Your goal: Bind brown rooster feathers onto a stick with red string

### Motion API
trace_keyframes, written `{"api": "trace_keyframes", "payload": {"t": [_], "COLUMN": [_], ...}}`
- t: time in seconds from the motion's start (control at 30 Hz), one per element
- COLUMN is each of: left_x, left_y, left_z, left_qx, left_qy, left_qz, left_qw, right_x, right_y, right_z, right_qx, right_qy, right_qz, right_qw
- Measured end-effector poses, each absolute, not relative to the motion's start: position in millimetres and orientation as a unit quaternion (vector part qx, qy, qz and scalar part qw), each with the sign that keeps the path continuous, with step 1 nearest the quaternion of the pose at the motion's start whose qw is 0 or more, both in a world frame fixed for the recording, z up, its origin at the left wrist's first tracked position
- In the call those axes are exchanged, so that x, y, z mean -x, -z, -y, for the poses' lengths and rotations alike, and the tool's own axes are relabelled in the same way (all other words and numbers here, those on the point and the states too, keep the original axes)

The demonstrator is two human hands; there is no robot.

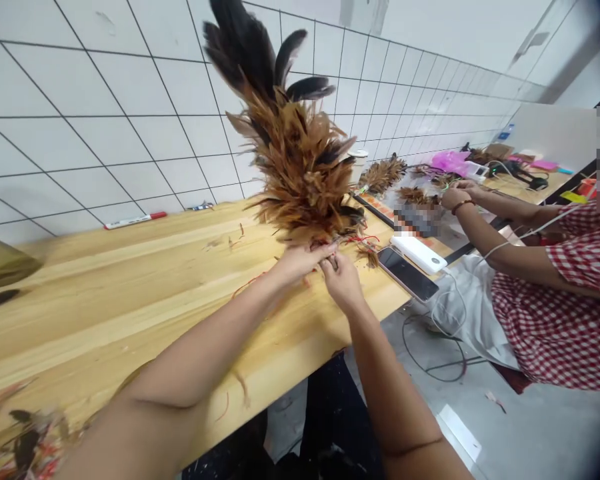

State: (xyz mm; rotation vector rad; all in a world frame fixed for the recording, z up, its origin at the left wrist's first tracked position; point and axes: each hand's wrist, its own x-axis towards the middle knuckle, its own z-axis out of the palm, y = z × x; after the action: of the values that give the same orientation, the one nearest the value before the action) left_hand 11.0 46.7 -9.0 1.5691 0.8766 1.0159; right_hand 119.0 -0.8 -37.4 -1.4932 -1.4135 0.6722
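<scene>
A large feather duster (pixel 305 160) with brown feathers and long black ones at its tip stands tilted up over the wooden table. Its base is in my left hand (pixel 307 259), whose fingers are closed round the lower end. My right hand (pixel 341 277) is pinched close against it, thumb and fingers together at the base; what lies between these fingers is too small to make out. Red string (pixel 363 239) trails out to the right of the base. The duster's core is hidden by feathers and by my hands.
A phone (pixel 407 273) and a white power bank (pixel 419 255) lie at the table's right edge. A red-capped marker (pixel 135 221) rests by the tiled wall. At right, a co-worker in a checked shirt (pixel 525 313) handles feathers. Feather scraps (pixel 27 440) lie at lower left.
</scene>
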Motion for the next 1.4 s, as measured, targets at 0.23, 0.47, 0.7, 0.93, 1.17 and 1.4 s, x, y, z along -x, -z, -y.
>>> {"api": "trace_keyframes", "payload": {"t": [0.23, 0.47, 0.7, 0.93, 1.17, 1.4], "left_x": [16.4, 23.8, 5.7, 3.6, 10.5, 57.4], "left_y": [4.7, 25.1, 35.3, 41.1, 36.6, 46.0], "left_z": [-68.2, -70.0, -63.1, -56.3, -59.5, -109.4], "left_qx": [-0.589, -0.669, -0.805, -0.792, -0.767, -0.778], "left_qy": [-0.321, -0.317, -0.370, -0.437, -0.375, -0.393], "left_qz": [-0.276, -0.337, -0.411, -0.400, -0.351, -0.461], "left_qw": [0.688, 0.582, 0.213, 0.147, 0.384, 0.166], "right_x": [-153.3, -131.1, -117.5, -118.3, -150.1, -209.2], "right_y": [19.5, 47.6, 47.6, 50.0, 27.8, 12.3], "right_z": [-5.6, -31.3, -35.2, -34.6, -19.6, 22.1], "right_qx": [0.313, 0.224, 0.305, 0.356, 0.288, 0.326], "right_qy": [-0.723, -0.814, -0.733, -0.699, -0.739, -0.651], "right_qz": [0.444, 0.327, 0.283, 0.253, 0.253, 0.295], "right_qw": [0.428, 0.425, 0.539, 0.567, 0.554, 0.619]}}
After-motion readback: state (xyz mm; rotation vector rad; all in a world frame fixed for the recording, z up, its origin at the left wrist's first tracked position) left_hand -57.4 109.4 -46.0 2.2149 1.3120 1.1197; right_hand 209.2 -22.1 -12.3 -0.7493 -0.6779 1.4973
